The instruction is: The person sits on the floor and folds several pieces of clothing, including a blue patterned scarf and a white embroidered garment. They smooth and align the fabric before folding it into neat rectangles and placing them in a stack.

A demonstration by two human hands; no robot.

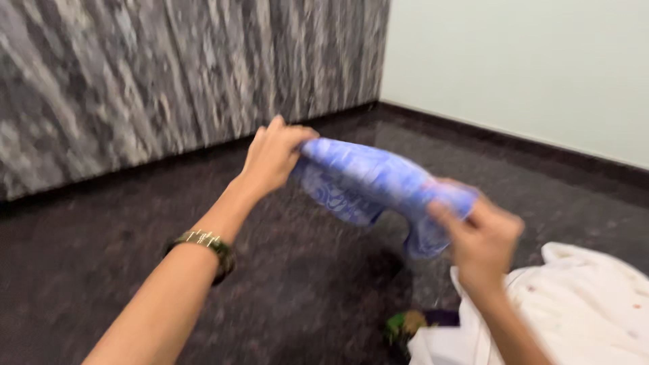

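Note:
A blue and white patterned cloth (368,182) is stretched in the air between both hands, above a dark stone floor. My left hand (270,155) grips its far left end, with a gold watch (206,245) on that wrist. My right hand (483,240) grips the near right end, where the cloth bunches and hangs down. The picture is blurred by motion.
A white garment (581,304) lies on the floor at the lower right. A small green and purple piece of fabric (412,323) lies beside it. A grey streaked stone wall (169,74) stands at the back left, and a pale wall (527,67) at the back right.

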